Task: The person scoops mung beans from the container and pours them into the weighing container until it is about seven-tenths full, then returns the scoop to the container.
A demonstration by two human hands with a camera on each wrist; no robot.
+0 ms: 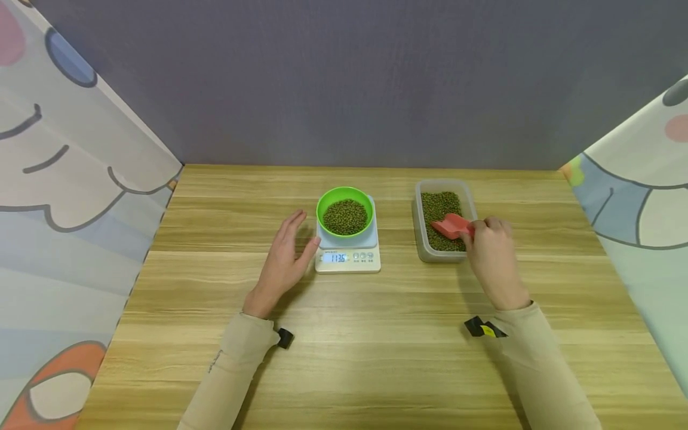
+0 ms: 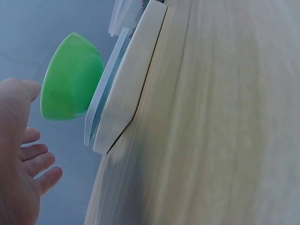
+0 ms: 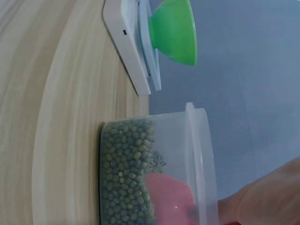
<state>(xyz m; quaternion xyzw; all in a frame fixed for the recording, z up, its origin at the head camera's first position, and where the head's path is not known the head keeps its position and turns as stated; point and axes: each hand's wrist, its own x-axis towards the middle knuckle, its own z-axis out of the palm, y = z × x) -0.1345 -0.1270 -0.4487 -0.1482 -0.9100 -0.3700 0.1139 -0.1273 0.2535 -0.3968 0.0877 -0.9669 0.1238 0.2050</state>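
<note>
A green bowl (image 1: 326, 222) partly filled with mung beans (image 1: 345, 217) sits on a white kitchen scale (image 1: 352, 266), whose display reads 113.6. My left hand (image 1: 287, 257) is held just left of the scale with fingers extended and nothing in it; in the left wrist view the thumb overlaps the bowl's edge. On the right, my right hand (image 1: 491, 257) grips the handle of a red scoop (image 1: 453, 225). The scoop's head is inside a clear plastic container (image 1: 424, 257), down at the mung beans (image 3: 126, 173), seen through its wall in the right wrist view.
The wooden table (image 1: 344, 346) meets a grey-blue panel (image 1: 365, 83) at the back. Cartoon-printed sheets (image 1: 64, 179) flank the table on both sides. Between the scale and the container lies a strip of bare tabletop.
</note>
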